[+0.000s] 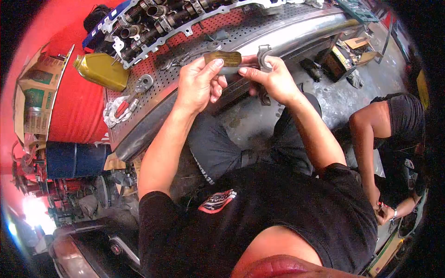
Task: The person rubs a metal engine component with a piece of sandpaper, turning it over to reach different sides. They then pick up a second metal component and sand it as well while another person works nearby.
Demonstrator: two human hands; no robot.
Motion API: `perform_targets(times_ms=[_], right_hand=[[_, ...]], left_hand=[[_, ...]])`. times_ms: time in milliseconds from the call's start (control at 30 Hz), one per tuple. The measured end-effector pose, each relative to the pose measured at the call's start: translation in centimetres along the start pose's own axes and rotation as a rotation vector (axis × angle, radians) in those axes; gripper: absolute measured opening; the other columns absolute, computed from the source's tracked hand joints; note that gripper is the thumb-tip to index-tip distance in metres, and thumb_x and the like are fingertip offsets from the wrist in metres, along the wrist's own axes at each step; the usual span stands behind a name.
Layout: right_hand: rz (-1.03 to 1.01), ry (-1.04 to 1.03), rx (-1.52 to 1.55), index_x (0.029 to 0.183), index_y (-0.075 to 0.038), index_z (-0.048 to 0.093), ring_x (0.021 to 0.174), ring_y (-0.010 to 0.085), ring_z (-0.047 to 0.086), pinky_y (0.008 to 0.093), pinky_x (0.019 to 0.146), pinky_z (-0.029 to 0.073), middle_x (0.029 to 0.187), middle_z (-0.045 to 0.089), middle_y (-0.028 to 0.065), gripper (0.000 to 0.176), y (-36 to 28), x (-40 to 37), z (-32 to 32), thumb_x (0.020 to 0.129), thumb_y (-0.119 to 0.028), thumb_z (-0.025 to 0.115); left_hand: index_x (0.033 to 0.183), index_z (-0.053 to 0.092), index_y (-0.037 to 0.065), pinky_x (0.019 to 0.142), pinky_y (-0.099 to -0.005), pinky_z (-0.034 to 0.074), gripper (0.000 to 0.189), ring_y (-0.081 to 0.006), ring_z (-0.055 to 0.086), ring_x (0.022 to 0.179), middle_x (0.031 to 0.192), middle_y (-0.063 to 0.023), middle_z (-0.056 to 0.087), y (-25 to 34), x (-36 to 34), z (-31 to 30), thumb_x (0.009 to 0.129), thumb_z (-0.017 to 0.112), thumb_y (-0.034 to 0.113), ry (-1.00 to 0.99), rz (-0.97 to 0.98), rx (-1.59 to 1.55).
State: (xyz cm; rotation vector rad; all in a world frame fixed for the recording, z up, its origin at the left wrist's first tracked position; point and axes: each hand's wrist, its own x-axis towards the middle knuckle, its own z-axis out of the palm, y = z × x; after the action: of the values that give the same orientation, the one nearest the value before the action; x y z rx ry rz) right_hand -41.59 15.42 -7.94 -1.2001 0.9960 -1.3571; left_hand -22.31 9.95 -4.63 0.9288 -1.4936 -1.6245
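Note:
My left hand point(200, 83) is closed, its thumb pressing a brown strip that looks like sandpaper point(229, 58). Just below the strip runs the shank of a grey metal part point(263, 53), which has a curved, forked end like a connecting rod. My right hand point(278, 79) is wrapped round that end, with the thumb pointing left along the shank. My right fingers are partly hidden behind the metal. Both hands are close together above the front edge of the perforated metal bench point(160, 104).
A cylinder head point(162, 28) lies at the back of the bench. Left of my hands are an olive-gold bottle point(104, 72), a ring-ended metal part point(144, 83) and a red-handled tool on a rag point(123, 109). Another person point(371, 134) works at the right. A box point(345, 60) is on the floor.

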Motion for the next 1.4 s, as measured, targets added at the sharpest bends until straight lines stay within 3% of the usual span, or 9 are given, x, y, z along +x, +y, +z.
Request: perform_targets(times_ms=[100, 267, 500, 700, 833, 1000, 1167, 1300, 1400], right_hand=[[-0.287, 0.042, -0.107, 0.103, -0.001, 0.068, 0.061, 0.0041, 0.056, 0.0218, 0.053, 0.044, 0.079, 0.066, -0.0016, 0.022, 1.1, 0.4, 0.7, 0.085, -0.013, 0.072], [-0.089, 0.063, 0.044, 0.104, -0.001, 0.066, 0.057, 0.0068, 0.055, 0.0224, 0.049, 0.044, 0.077, 0.065, 0.0040, 0.022, 0.3, 0.2, 1.1, 0.086, -0.013, 0.070], [0.101, 0.096, 0.386, 0.109, 0.003, 0.062, 0.046, 0.0100, 0.046, 0.0222, 0.043, 0.036, 0.071, 0.058, 0.0063, 0.026, -0.9, -0.2, 1.2, 0.087, -0.010, 0.064], [0.008, -0.116, 0.239, 0.129, 0.002, 0.053, 0.055, 0.0116, 0.056, 0.0228, 0.049, 0.045, 0.089, 0.066, 0.0126, 0.045, -1.7, -0.9, 0.4, 0.088, -0.013, 0.064], [-0.081, -0.107, 0.198, 0.133, 0.002, 0.051, 0.060, 0.0114, 0.059, 0.0236, 0.053, 0.050, 0.101, 0.068, 0.0152, 0.051, -2.5, -0.9, 0.4, 0.087, -0.010, 0.068], [-0.131, 0.008, -0.050, 0.115, 0.002, 0.065, 0.056, 0.0092, 0.055, 0.0236, 0.049, 0.047, 0.085, 0.069, 0.0109, 0.029, -1.8, 0.1, 0.0, 0.088, -0.006, 0.067], [-0.229, 0.117, -0.022, 0.110, -0.001, 0.068, 0.053, 0.0091, 0.054, 0.0239, 0.046, 0.044, 0.077, 0.066, 0.0054, 0.022, -1.4, 0.1, -0.2, 0.088, -0.005, 0.066], [-0.293, 0.159, -0.076, 0.110, -0.002, 0.068, 0.057, 0.0035, 0.053, 0.0214, 0.050, 0.043, 0.068, 0.060, -0.0037, 0.022, -0.4, -0.7, 0.6, 0.089, -0.007, 0.065], [-0.547, 0.266, -0.291, 0.110, -0.002, 0.068, 0.062, 0.0036, 0.055, 0.0209, 0.054, 0.044, 0.076, 0.065, 0.0008, 0.021, 0.7, -0.9, 1.4, 0.089, -0.005, 0.065]], left_hand=[[0.104, 0.063, 0.001, 0.034, -0.0200, 0.039, 0.025, -0.0080, 0.053, 0.042, 0.063, -0.0066, 0.061, 0.1, 0.1, 0.0, 0.095, 0.059, 0.024, -0.009, 0.000, -0.027], [0.100, 0.064, 0.001, 0.035, -0.0216, 0.041, 0.023, -0.0102, 0.055, 0.043, 0.064, -0.0081, 0.062, 0.7, 0.4, -0.5, 0.095, 0.059, 0.023, -0.026, 0.056, 0.051], [0.114, 0.066, 0.005, 0.058, -0.0216, 0.049, 0.026, -0.0077, 0.061, 0.069, 0.084, -0.0049, 0.069, 1.3, 0.6, -1.7, 0.088, 0.067, 0.006, -0.265, 0.324, 0.269], [0.109, 0.067, 0.006, 0.054, -0.0207, 0.048, 0.019, -0.0080, 0.060, 0.065, 0.079, -0.0049, 0.067, 2.0, 0.7, -1.6, 0.090, 0.063, 0.006, -0.223, 0.390, 0.267], [0.103, 0.066, 0.006, 0.040, -0.0199, 0.040, 0.013, -0.0082, 0.055, 0.052, 0.068, -0.0040, 0.061, 1.8, 1.6, -2.1, 0.095, 0.058, 0.012, -0.206, 0.216, 0.034], [0.103, 0.065, 0.005, 0.040, -0.0207, 0.040, 0.013, -0.0095, 0.056, 0.052, 0.068, -0.0045, 0.061, 1.4, 2.6, -1.6, 0.094, 0.060, 0.015, -0.249, 0.175, -0.123], [0.114, 0.055, 0.004, 0.045, -0.0269, 0.040, 0.043, -0.0159, 0.055, 0.053, 0.072, -0.0102, 0.061, 1.4, 2.9, -0.2, 0.093, 0.059, 0.041, -0.296, 0.172, -0.233], [0.109, 0.054, 0.005, 0.040, -0.0249, 0.036, 0.035, -0.0127, 0.052, 0.049, 0.071, -0.0055, 0.057, 0.7, 2.9, 2.2, 0.092, 0.063, 0.034, -0.020, 0.157, -0.216], [0.110, 0.053, 0.006, 0.039, -0.0228, 0.035, 0.033, -0.0090, 0.050, 0.048, 0.072, -0.0024, 0.056, 0.6, 2.8, 3.4, 0.089, 0.069, 0.026, 0.104, 0.223, -0.097]])
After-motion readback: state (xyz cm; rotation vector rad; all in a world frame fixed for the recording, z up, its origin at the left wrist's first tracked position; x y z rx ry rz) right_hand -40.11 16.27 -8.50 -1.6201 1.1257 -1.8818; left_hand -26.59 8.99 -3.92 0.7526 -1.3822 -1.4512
